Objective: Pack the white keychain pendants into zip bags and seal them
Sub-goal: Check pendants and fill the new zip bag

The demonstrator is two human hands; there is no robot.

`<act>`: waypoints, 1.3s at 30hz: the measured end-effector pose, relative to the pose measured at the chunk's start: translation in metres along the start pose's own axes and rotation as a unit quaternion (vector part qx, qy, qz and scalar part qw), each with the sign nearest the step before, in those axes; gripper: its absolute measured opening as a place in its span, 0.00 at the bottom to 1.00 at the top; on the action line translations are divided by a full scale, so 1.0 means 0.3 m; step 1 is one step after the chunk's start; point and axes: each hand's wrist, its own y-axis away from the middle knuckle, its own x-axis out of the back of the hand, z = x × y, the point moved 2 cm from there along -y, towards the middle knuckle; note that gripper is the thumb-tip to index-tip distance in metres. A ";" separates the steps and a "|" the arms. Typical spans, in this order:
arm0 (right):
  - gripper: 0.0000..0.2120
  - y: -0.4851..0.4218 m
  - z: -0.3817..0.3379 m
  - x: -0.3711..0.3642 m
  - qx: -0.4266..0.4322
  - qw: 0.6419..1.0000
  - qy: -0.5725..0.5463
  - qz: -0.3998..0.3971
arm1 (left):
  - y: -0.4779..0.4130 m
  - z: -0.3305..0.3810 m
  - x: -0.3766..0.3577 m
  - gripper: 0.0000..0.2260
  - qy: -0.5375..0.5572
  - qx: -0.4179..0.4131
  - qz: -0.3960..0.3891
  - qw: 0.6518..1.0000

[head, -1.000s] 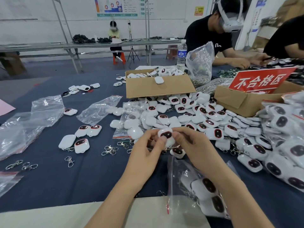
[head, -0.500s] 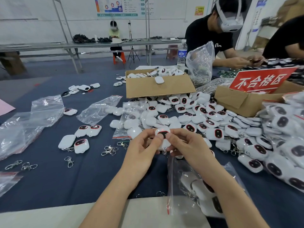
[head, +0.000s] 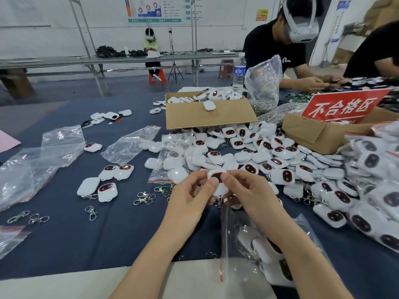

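Left hand [head: 192,197] and right hand [head: 248,195] both pinched a white rounded plastic pendant [head: 218,186]; best slid clasp-first into the clear zip bag [head: 235,240] just beneath them.

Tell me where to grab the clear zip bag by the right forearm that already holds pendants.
Pinch the clear plastic zip bag at its red-striped mouth edge, coming from the left. That edge looks like flat, empty film, while the white pendants inside bulk out its right part. The left hand sits nearest, though it now holds a white pendant.
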 end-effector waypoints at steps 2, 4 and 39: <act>0.06 0.001 -0.004 0.002 0.003 1.000 0.005 -0.004 | 0.000 -0.001 -0.002 0.07 0.004 -0.007 -0.003 1.000; 0.06 0.001 -0.010 0.007 0.006 1.000 0.013 -0.011 | 0.001 0.000 -0.001 0.07 0.009 -0.010 -0.004 1.000; 0.05 -0.001 0.009 0.015 0.005 1.000 0.008 0.001 | 0.004 -0.029 -0.005 0.13 -0.086 -0.036 -0.016 0.995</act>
